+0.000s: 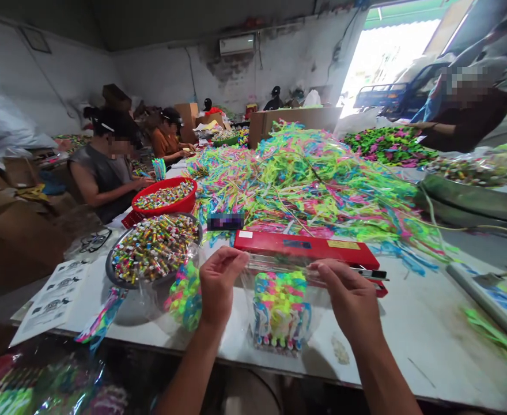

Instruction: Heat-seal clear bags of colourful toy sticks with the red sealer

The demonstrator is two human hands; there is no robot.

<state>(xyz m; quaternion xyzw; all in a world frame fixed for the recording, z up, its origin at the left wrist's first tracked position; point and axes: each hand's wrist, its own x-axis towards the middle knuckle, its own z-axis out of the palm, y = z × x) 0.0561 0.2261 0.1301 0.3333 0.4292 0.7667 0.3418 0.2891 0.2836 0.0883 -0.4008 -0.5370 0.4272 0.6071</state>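
Observation:
My left hand (222,282) pinches one top corner of a clear plastic bag (280,314), thumb against fingers. At the opposite corner my right hand (347,291) is closed in a pinch too, so the top edge is stretched between them. Packed in rows inside the bag are pink, yellow, green and blue pieces with white parts. The bag's upper edge lies at the front of a red bar-shaped machine, which looks like a bag sealer (357,255); whether they touch I cannot tell. Another bag of bright pieces (183,297) lies left of my left wrist.
Behind the sealer spreads a large heap of neon strips (305,167). A metal bowl (110,268) and a red basin (193,199) hold many small colourful pieces. Printed sheets (55,297) lie left; a power strip (491,300) lies right. Several people sit around the room.

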